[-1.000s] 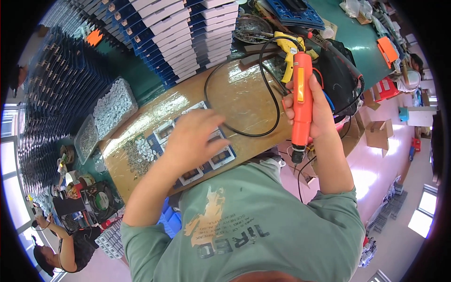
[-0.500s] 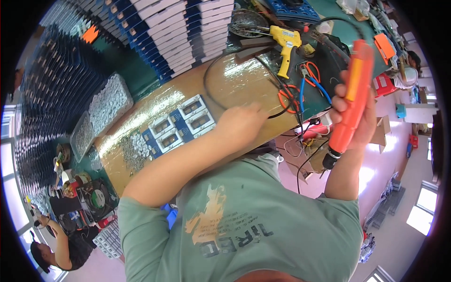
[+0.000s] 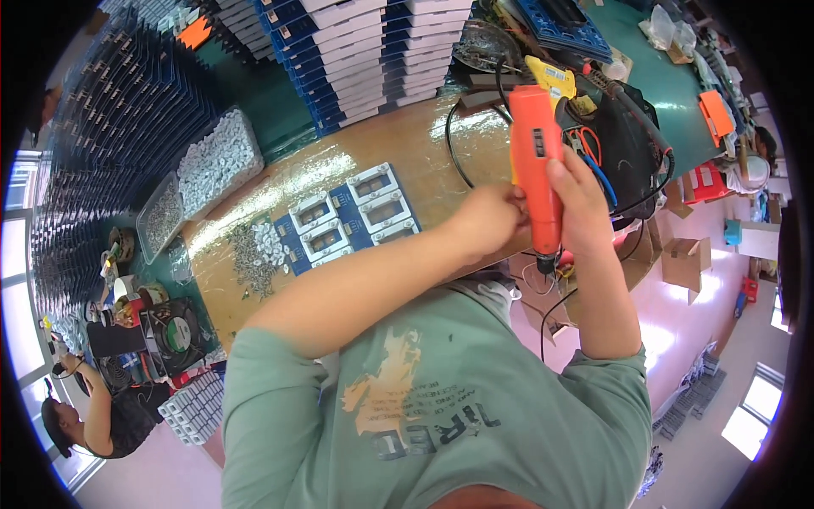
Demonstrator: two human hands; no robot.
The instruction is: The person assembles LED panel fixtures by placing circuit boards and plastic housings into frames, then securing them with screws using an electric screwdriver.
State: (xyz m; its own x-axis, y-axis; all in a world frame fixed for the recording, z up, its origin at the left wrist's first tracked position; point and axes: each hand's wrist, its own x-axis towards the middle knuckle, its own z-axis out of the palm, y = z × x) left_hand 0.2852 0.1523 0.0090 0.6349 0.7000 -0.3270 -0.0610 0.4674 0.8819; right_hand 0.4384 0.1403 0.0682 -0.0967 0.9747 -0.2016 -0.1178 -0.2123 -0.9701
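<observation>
An orange electric screwdriver (image 3: 538, 161) is upright in my right hand (image 3: 585, 204), its black tip (image 3: 546, 263) pointing down over the table's near edge. My left hand (image 3: 492, 219) is closed beside the tool, fingertips curled in against its left side. Part of those fingers is hidden, and I cannot tell what they hold. Left of my hands, a blue circuit board (image 3: 341, 201) with white rectangular frames lies on the brown work mat (image 3: 424, 153). Small white plastic pieces (image 3: 270, 246) and tiny metal screws (image 3: 252, 270) are piled at its left end.
Tall stacks of blue and white boards (image 3: 348, 68) line the back. A bin of white pieces (image 3: 219, 161) and a clear tray (image 3: 159, 219) stand at the left. A yellow glue gun (image 3: 551, 78) and red-handled pliers (image 3: 587, 144) lie behind the screwdriver. Another person (image 3: 93, 416) works far left.
My right hand has brought the screwdriver leftward and more upright, close to my left hand. My left hand has come up against the tool. The view has shifted slightly.
</observation>
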